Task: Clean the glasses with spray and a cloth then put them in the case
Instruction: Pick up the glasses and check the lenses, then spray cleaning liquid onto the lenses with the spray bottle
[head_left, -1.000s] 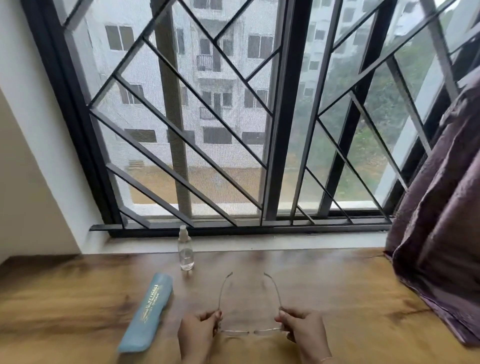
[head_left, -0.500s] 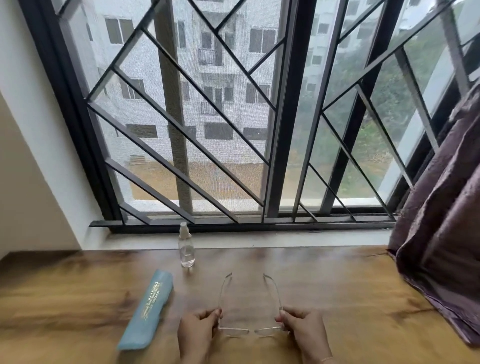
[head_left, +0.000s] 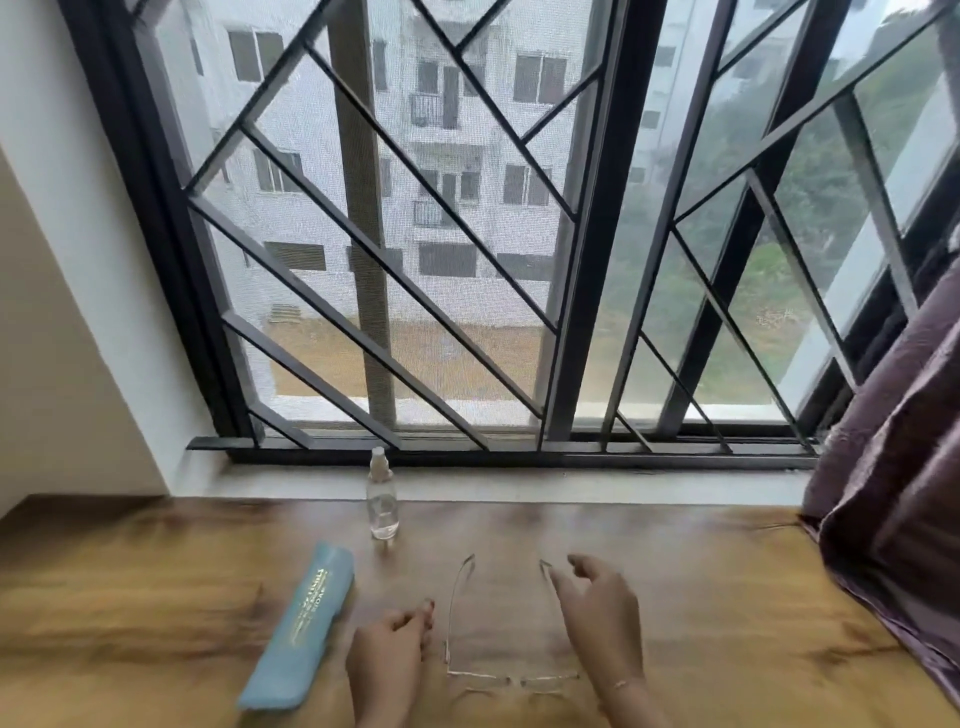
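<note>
The glasses (head_left: 511, 678) are laid on the wooden table (head_left: 727, 597), near the front edge and between the two hands. Their front bar runs left to right at the near side, and both temples are unfolded and point away toward the window (head_left: 467, 260).

The left hand (head_left: 387, 654) is held just left of the left temple with its fingers loosely curled. Nothing is gripped in it, though it cannot be told whether the fingertips brush the temple. The right hand (head_left: 597, 618) is raised just right of the right temple, its fingers spread and relaxed, reaching toward the far side. Nothing is held in it either.

A clear spray bottle (head_left: 383, 499) is stood upright beyond the glasses and to their left, close to the sill. A blue case (head_left: 301, 629) is laid left of the left hand, its long axis running from near-left to far-right. No cloth is seen.

Spraying is judged to be the next step. The bottle lies almost straight ahead of the left hand, which is the nearer one, while a reach across the open temples would be needed from the right. A purple curtain (head_left: 893, 493) hangs at the far right.
</note>
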